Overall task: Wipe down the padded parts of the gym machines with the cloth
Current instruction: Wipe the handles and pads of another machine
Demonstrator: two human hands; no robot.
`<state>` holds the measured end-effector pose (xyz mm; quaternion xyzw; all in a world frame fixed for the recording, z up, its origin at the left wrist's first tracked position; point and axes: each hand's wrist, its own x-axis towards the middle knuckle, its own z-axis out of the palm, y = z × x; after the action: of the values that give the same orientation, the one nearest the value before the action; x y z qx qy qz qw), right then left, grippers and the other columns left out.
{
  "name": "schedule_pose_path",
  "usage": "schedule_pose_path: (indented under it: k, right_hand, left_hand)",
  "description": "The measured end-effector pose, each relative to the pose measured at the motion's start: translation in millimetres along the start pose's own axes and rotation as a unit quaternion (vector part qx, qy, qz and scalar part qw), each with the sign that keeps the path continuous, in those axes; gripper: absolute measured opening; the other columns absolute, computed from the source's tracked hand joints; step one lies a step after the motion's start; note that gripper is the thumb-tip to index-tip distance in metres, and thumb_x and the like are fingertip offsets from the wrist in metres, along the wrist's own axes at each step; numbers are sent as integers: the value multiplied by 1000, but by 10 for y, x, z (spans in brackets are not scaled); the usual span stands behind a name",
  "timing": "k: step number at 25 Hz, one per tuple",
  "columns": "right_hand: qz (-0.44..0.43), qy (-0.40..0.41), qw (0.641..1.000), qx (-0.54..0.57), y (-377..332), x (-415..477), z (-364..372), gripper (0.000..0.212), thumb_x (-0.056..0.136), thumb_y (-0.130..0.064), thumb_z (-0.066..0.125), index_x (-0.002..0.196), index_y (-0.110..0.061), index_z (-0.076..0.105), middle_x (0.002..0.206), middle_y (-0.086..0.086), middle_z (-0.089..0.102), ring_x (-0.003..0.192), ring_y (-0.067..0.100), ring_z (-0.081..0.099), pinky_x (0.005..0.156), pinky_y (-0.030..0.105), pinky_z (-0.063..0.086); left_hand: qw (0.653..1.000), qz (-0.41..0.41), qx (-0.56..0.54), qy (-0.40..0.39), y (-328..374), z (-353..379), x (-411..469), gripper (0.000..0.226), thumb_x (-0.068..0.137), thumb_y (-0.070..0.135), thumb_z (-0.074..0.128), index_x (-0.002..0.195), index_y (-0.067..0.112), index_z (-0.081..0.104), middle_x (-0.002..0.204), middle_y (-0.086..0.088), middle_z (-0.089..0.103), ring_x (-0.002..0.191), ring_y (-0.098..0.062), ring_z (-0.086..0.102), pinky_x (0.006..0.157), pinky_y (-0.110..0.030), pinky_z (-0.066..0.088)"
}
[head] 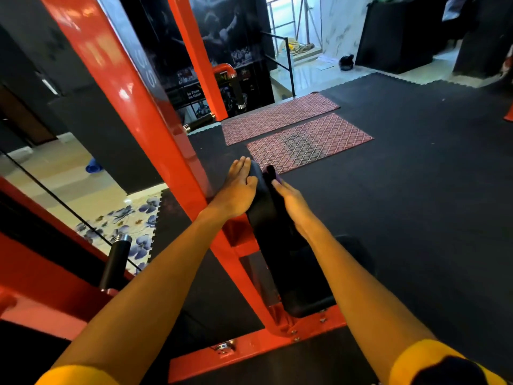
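Squarely, left fingers point(241, 167) flat on pad point(280, 245), right fingers point(279, 185) gripping cloth point(269, 173)

A dark poster point(192, 96) on the far wall carries white lettering, cut off at its left edge, that reads "o Pain" above "o Gain". Large white marks on the black panel point(147, 65) on the upright of the gym machine point(158, 151) are too blurred to read.

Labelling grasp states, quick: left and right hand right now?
Left hand: open, flat on the black pad.
Right hand: grips the dark cloth against the pad.
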<state>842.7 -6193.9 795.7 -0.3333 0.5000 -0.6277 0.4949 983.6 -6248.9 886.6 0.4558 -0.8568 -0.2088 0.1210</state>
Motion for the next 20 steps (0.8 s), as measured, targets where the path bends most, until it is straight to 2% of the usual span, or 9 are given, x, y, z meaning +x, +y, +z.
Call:
schedule_pose_path:
  k: [3,6,9,12,13,15,16,18,20]
  right_hand:
    - [-71,-52,996,5,-39,-168,11,52,99,-46,59,148,-29,53,147,-7,58,136,6,52,115,30,40]
    - [-76,-89,993,-26,400,-277,-139,64,97,-55,55,156,-36,39,162,-13,38,148,3,35,120,27,31]
    - [-24,-95,995,-28,622,48,-226,63,100,-57,54,156,-34,38,160,-6,41,142,8,43,118,33,37]
    - [30,-90,995,-2,333,459,-136,47,108,-41,48,152,-23,46,142,0,59,120,8,59,97,21,48]
    - [31,-74,997,2,194,563,-89,47,107,-42,48,150,-23,50,141,1,61,122,12,60,100,25,48]
    - [-20,-78,997,-19,19,586,-17,51,103,-52,48,150,-33,50,154,-5,50,141,14,47,118,36,37]
    - [-62,-94,993,-32,-6,501,-17,50,102,-53,47,150,-41,46,160,-11,41,148,8,36,123,34,28]
    - [-123,-131,984,-19,173,289,-49,47,104,-48,47,149,-57,35,165,-21,24,152,-4,18,124,22,18]
    - [-129,-130,983,-8,541,116,-144,51,102,-51,48,150,-57,31,168,-18,18,153,-2,15,124,24,17]
  left_hand:
    - [1000,-30,2,-7,30,-7,49,55,110,20,24,162,11,7,171,0,-3,156,-12,-9,124,-27,-5]
    - [997,-73,19,-7,123,-25,109,54,110,17,24,162,9,11,171,-2,-1,156,-14,-7,122,-25,-5]
    - [993,-111,35,6,279,-8,152,54,109,17,26,161,9,14,171,-4,4,157,-17,-2,123,-26,-3]
    - [987,-137,82,22,384,31,187,55,109,21,27,161,9,15,170,-5,8,157,-17,2,124,-29,-1]
    - [986,-142,87,21,396,34,199,55,109,21,27,161,9,15,170,-4,8,157,-16,2,125,-30,0]
    - [984,-155,87,23,402,41,204,57,107,22,29,162,12,17,170,-2,10,156,-14,3,127,-33,3]
    - [983,-159,86,25,410,35,210,58,106,22,30,162,13,17,170,-1,10,156,-13,4,127,-34,4]
    - [980,-173,99,20,449,32,268,59,106,22,30,162,12,15,170,-2,9,156,-13,3,127,-34,2]
    - [973,-185,135,26,461,69,294,57,109,25,28,162,13,13,171,-2,8,157,-14,2,127,-33,1]
